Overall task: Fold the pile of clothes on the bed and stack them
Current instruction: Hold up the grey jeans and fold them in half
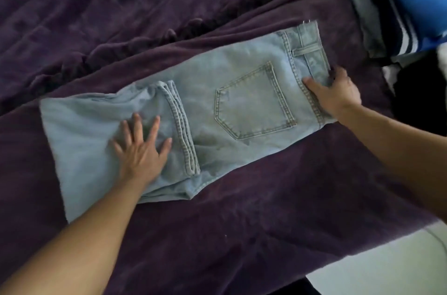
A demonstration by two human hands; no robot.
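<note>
Left hand [140, 149] presses soft, folded denim jeans [242, 106].

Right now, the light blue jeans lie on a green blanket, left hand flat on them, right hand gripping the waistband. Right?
Not quite: the head view shows the blanket is dark purple, not green. The jeans do lie on it, left hand flat, right hand gripping the waistband.

I see the jeans [242, 106] lying flat across the bed [266, 210]. My left hand [141, 149] rests on top of their left end. My right hand [336, 94] holds their right end. Behind that hand, far right, sits what may be more clothes [399, 16].
</note>
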